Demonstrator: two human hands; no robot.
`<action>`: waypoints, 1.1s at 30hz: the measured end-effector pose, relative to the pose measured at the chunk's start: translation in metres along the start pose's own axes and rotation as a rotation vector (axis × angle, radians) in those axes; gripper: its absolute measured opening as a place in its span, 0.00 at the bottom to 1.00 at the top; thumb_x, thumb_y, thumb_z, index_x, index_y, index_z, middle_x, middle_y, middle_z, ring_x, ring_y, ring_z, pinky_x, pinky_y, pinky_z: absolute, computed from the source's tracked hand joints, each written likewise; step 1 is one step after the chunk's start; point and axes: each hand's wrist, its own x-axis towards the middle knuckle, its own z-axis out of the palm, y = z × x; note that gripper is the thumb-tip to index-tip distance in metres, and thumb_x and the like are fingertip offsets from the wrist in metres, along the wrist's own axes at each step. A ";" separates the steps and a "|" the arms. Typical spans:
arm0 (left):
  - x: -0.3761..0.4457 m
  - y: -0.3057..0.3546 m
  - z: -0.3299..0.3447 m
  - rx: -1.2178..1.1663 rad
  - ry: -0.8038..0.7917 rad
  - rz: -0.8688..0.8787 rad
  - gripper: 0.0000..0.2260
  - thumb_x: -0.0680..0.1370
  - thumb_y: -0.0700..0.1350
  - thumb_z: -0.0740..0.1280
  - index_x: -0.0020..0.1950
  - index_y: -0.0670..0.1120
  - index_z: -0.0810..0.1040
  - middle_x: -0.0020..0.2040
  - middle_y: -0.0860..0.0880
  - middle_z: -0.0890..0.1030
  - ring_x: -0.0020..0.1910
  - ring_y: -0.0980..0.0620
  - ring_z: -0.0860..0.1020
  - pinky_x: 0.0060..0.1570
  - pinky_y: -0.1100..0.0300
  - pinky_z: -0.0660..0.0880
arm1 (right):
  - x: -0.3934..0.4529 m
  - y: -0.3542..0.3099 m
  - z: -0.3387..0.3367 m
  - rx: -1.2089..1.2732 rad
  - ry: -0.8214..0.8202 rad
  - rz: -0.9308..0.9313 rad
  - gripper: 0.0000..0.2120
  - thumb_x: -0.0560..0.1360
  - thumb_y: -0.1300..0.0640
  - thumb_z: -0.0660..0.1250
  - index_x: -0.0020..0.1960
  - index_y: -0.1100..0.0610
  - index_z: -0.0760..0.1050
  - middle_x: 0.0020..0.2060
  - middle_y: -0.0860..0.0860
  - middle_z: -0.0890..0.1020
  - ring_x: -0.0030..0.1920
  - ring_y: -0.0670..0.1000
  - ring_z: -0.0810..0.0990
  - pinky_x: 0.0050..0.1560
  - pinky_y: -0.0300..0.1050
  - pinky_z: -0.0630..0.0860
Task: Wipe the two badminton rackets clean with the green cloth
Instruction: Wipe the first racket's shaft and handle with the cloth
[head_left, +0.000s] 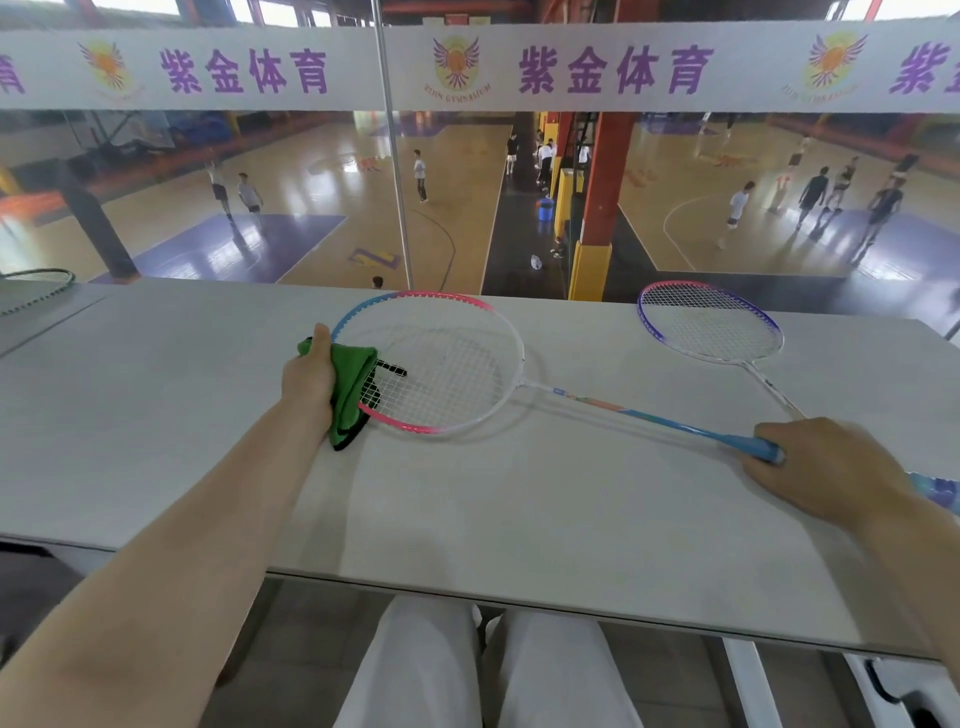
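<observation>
Wiping the first of two: green cloth (349, 391) folded over the nine o'clock rim of the pink-and-blue racket (432, 362), lying mid-table (519, 519). Left hand (308, 375) clamped on the cloth, thumb up, fingers curled under, seemingly pinching the frame through it. Right hand (815, 467) wrapped round the blue handle at four o'clock, steadying. Next: slide the cloth round the rim, turning the handle. Purple racket (710, 322) at two o'clock, untouched. Glass and courts beyond.
</observation>
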 end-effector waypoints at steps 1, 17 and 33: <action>0.004 0.000 -0.001 0.048 0.004 0.016 0.22 0.76 0.65 0.62 0.50 0.45 0.76 0.43 0.47 0.78 0.43 0.47 0.79 0.52 0.53 0.77 | 0.001 0.000 0.001 -0.008 0.005 -0.009 0.15 0.74 0.46 0.66 0.32 0.50 0.70 0.26 0.46 0.75 0.30 0.49 0.74 0.28 0.41 0.62; 0.042 0.011 -0.009 0.858 0.069 0.271 0.36 0.80 0.64 0.43 0.59 0.36 0.76 0.57 0.35 0.78 0.56 0.38 0.75 0.57 0.48 0.69 | 0.013 -0.014 0.000 -0.030 -0.044 -0.055 0.15 0.75 0.45 0.62 0.32 0.50 0.67 0.26 0.46 0.75 0.31 0.48 0.75 0.32 0.43 0.66; 0.034 0.022 -0.013 -0.093 -0.231 -0.056 0.11 0.79 0.48 0.63 0.54 0.42 0.77 0.44 0.42 0.80 0.40 0.45 0.80 0.43 0.52 0.77 | 0.025 0.005 0.016 0.007 -0.035 0.022 0.16 0.73 0.40 0.63 0.33 0.49 0.69 0.26 0.45 0.75 0.31 0.48 0.75 0.33 0.44 0.73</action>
